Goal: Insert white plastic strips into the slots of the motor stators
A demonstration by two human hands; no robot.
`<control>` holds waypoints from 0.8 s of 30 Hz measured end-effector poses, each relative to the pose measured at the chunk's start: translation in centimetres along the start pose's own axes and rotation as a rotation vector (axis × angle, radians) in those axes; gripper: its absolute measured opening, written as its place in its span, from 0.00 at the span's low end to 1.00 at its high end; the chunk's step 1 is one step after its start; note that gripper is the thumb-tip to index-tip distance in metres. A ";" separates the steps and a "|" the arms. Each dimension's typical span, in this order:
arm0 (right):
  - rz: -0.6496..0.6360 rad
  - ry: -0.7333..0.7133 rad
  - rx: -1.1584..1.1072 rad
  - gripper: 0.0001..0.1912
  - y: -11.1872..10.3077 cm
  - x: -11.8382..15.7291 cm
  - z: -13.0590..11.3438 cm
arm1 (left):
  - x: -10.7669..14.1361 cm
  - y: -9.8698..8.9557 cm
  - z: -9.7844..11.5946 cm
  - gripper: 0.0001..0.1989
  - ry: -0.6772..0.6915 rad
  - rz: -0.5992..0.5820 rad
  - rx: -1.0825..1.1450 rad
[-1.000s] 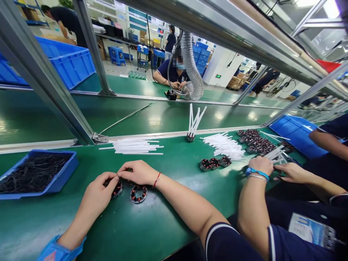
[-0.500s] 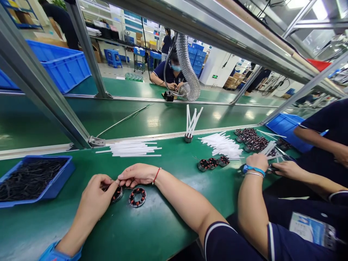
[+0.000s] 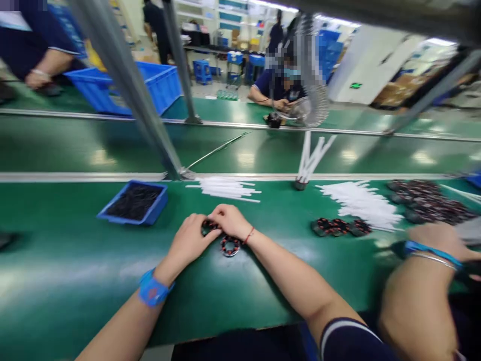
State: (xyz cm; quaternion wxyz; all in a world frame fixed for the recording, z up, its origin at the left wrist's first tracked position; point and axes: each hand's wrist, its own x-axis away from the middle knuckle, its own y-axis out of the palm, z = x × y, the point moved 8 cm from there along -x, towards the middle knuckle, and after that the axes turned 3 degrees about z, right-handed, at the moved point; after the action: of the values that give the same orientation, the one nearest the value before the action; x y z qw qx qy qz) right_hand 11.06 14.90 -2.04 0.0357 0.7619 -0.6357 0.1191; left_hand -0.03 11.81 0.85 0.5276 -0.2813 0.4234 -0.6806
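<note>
Ok so the ring part (image 3: 209, 227) is half buried under the left hand (image 3: 188, 239) and right hand (image 3: 230, 221), and I can't make out what the right fingertips are on. Can't tell if that hand touches the second ring (image 3: 230, 246) either. The co-worker's hand (image 3: 436, 238) is a smear, cropped forearm too. Dark thing (image 3: 4, 240), left edge: chopped off, too blurry to name. Blue bin (image 3: 475, 179), far right: mostly out of shot.
</note>
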 end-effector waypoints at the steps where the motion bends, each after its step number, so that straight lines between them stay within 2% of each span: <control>1: 0.010 -0.019 -0.001 0.08 -0.1 -0.1 0.1 | 0.1 -0.1 0.2 0.18 -0.003 -0.003 -0.007; 6: -0.069 -0.050 -0.014 0.12 -0.4 -0.7 0.6 | 0.2 -0.7 -0.1 0.20 0.004 0.021 0.039; 10: -0.121 -0.115 0.002 0.15 -1.2 -0.4 -0.5 | 0.4 -1.4 -0.7 0.23 -0.087 0.065 0.274; 13: -0.125 -0.193 0.056 0.12 -1.6 0.1 -1.8 | 0.7 -1.4 -0.2 0.21 -0.089 0.059 0.423; 16: -0.107 -0.423 0.359 0.07 -1.2 1.1 -3.8 | 0.9 -1.2 0.1 0.17 -0.107 0.071 0.423; 19: -0.109 -0.622 0.681 0.10 -0.4 2.1 -5.0 | 1.0 -1.3 -0.1 0.15 -0.144 0.103 0.384; 21: -0.148 -0.582 0.603 0.11 -0.6 2.0 -4.9 | 1.0 -1.8 -0.1 0.16 -0.130 0.123 0.396; 24: -0.246 -0.365 0.206 0.09 -1.4 1.2 -3.8 | 1.1 -3.0 0.7 0.21 -0.026 0.134 0.436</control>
State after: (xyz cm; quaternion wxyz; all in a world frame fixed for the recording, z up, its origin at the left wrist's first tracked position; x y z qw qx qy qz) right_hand 12.12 14.82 2.02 -0.1435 0.8421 -0.5184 0.0384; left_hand -1.17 10.83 3.74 0.6255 -0.1406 0.2774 -0.7156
